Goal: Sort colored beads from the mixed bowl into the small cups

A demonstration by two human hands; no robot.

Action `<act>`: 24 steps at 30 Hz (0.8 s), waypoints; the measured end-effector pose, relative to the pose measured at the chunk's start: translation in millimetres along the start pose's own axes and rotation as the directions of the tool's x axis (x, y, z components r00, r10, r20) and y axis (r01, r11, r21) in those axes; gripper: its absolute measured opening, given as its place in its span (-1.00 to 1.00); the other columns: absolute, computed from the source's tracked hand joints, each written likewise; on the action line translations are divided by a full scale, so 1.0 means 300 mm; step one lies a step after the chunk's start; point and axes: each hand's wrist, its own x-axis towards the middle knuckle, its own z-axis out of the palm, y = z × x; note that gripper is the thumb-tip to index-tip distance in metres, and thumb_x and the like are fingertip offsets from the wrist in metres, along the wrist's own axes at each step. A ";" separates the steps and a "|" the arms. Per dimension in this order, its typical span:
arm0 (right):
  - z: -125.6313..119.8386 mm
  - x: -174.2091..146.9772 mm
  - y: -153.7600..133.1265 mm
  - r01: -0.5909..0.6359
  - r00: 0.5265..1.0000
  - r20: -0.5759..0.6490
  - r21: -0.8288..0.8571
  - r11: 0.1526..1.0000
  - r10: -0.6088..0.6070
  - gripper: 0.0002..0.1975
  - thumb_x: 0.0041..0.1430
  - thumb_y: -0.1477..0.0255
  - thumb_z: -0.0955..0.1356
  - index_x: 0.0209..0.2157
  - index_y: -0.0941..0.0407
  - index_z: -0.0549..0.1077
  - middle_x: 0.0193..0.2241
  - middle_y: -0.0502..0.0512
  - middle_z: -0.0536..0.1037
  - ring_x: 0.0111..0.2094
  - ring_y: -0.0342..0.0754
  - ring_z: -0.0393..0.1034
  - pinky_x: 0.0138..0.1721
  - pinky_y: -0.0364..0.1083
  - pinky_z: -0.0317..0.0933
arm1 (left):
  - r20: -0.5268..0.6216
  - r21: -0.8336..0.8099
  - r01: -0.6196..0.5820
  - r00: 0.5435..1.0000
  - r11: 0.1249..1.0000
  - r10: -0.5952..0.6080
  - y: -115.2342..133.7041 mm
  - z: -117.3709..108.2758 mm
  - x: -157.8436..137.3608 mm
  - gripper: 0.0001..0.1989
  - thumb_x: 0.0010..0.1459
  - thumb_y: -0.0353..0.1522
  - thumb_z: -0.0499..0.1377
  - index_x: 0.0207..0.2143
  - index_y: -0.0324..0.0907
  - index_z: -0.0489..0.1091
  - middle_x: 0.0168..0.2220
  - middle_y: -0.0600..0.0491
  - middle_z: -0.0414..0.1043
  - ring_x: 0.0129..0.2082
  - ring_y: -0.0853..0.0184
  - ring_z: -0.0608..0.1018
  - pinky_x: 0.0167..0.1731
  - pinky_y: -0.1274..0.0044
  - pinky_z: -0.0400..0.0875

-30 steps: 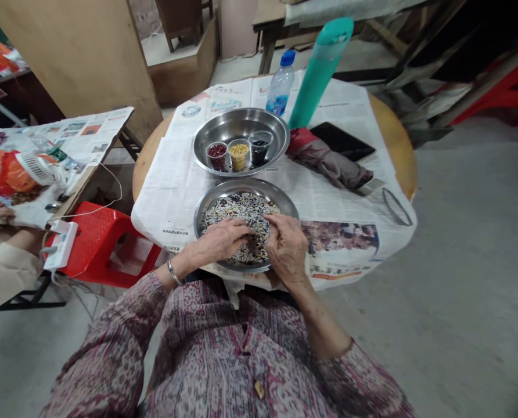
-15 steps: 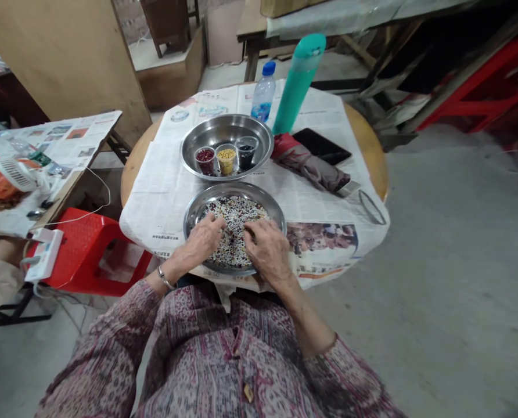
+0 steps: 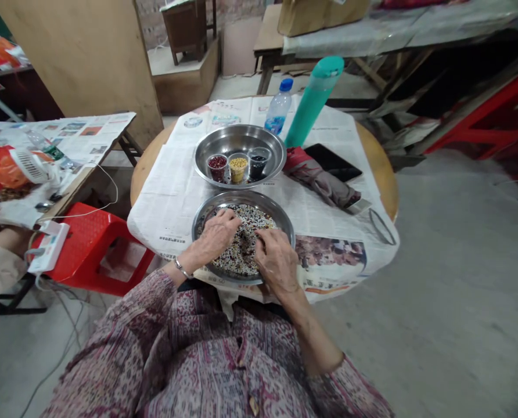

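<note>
Mixed white, dark and yellow grains [image 3: 237, 259] lie in the nearer steel basin [image 3: 265, 201]. Over its left side, my left hand [image 3: 218, 235] is bent down, fingers curled together at the grains. My right hand [image 3: 277, 259] reaches over the right rim, thumb and fingers drawn together; whatever is between the fingertips of either hand is hidden or too small to see. Behind stands a second steel basin [image 3: 241, 135] holding three clear cups: one of dark red beans [image 3: 218, 165], one of yellow beans [image 3: 238, 168] and one of black beans [image 3: 258, 166].
Newspaper [image 3: 158, 197] covers the round table. A water bottle [image 3: 279, 107], a tall teal bottle [image 3: 315, 101], a folded umbrella [image 3: 322, 180] and a dark flat case [image 3: 335, 161] are at the back right. On the left are a red stool [image 3: 89, 249], a power strip [image 3: 49, 247] and another person's arm.
The camera view has shifted, so everything appears lower and farther right. My left hand has moved slightly farther over the grains; my right hand keeps nearly the same place at the basin.
</note>
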 end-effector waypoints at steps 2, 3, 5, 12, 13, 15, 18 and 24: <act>-0.007 0.000 -0.004 0.007 0.999 0.042 -0.027 1.000 -0.006 -0.76 0.29 0.49 0.25 -0.13 0.14 0.53 -0.19 0.19 0.58 -0.10 0.07 0.41 -0.06 -0.01 0.27 | -0.023 0.003 0.088 0.996 0.996 -0.088 -0.026 -0.008 -0.041 -0.76 0.33 -0.54 0.00 -0.22 -0.18 0.45 -0.19 -0.01 0.42 -0.14 0.26 0.44 -0.12 0.45 0.41; -0.009 0.000 -0.005 0.013 0.998 0.066 -0.031 0.999 -0.011 -0.78 0.29 0.47 0.26 -0.15 0.14 0.54 -0.20 0.18 0.58 -0.12 0.07 0.41 -0.08 -0.02 0.27 | -0.025 -0.001 0.112 0.993 0.994 -0.112 -0.034 -0.011 -0.067 -0.76 0.32 -0.55 0.01 -0.24 -0.18 0.45 -0.22 0.00 0.42 -0.18 0.27 0.45 -0.14 0.45 0.41; -0.013 -0.001 -0.005 0.030 0.993 0.112 -0.016 0.999 -0.028 -0.81 0.30 0.45 0.28 -0.21 0.11 0.55 -0.24 0.15 0.59 -0.14 0.05 0.43 -0.11 -0.03 0.26 | -0.032 -0.031 0.108 0.994 0.994 -0.109 -0.039 -0.016 -0.121 -0.78 0.33 -0.53 0.03 -0.27 -0.18 0.45 -0.28 0.02 0.42 -0.22 0.29 0.47 -0.16 0.46 0.42; -0.015 -0.001 0.019 0.152 0.966 0.202 0.079 0.985 -0.165 -0.82 0.32 0.48 0.27 -0.25 0.10 0.54 -0.24 0.11 0.61 -0.18 0.02 0.45 -0.11 -0.05 0.26 | -0.266 -0.276 -0.018 0.962 0.961 -0.059 0.030 0.003 -0.216 -0.85 0.37 -0.43 0.06 -0.20 -0.16 0.43 -0.30 0.06 0.46 -0.24 0.35 0.52 -0.17 0.50 0.45; -0.016 0.003 0.019 0.184 0.953 0.227 0.090 0.979 -0.200 -0.81 0.32 0.49 0.27 -0.24 0.10 0.54 -0.25 0.11 0.60 -0.18 0.01 0.45 -0.12 -0.05 0.27 | -0.299 -0.286 -0.025 0.952 0.958 -0.065 0.037 0.010 -0.218 -0.86 0.37 -0.43 0.07 -0.20 -0.16 0.44 -0.31 0.06 0.47 -0.25 0.34 0.52 -0.18 0.49 0.45; -0.017 0.016 0.012 0.246 0.921 0.283 0.107 0.963 -0.267 -0.81 0.32 0.49 0.27 -0.22 0.10 0.54 -0.26 0.10 0.59 -0.20 0.01 0.45 -0.13 -0.05 0.28 | -0.362 -0.297 -0.038 0.929 0.954 -0.075 0.044 0.025 -0.219 -0.87 0.35 -0.44 0.08 -0.20 -0.17 0.44 -0.31 0.05 0.49 -0.27 0.32 0.53 -0.21 0.47 0.46; -0.008 0.052 -0.021 0.324 0.884 0.323 0.098 0.941 -0.338 -0.78 0.33 0.49 0.26 -0.13 0.09 0.53 -0.22 0.12 0.57 -0.12 0.02 0.42 -0.10 -0.05 0.30 | -0.443 -0.314 -0.076 0.893 0.946 -0.076 0.035 0.046 -0.224 -0.86 0.35 -0.45 0.07 -0.17 -0.19 0.43 -0.31 0.02 0.51 -0.28 0.30 0.53 -0.20 0.43 0.46; 0.029 0.144 -0.037 0.375 0.875 0.369 -0.107 0.921 -0.314 -0.71 0.28 0.56 0.26 -0.05 0.08 0.53 -0.07 0.20 0.56 -0.02 0.07 0.38 -0.05 -0.02 0.30 | -0.518 -0.364 -0.127 0.851 0.923 -0.087 0.016 0.070 -0.240 -0.83 0.36 -0.45 0.04 -0.15 -0.20 0.43 -0.30 0.00 0.53 -0.29 0.30 0.53 -0.20 0.41 0.46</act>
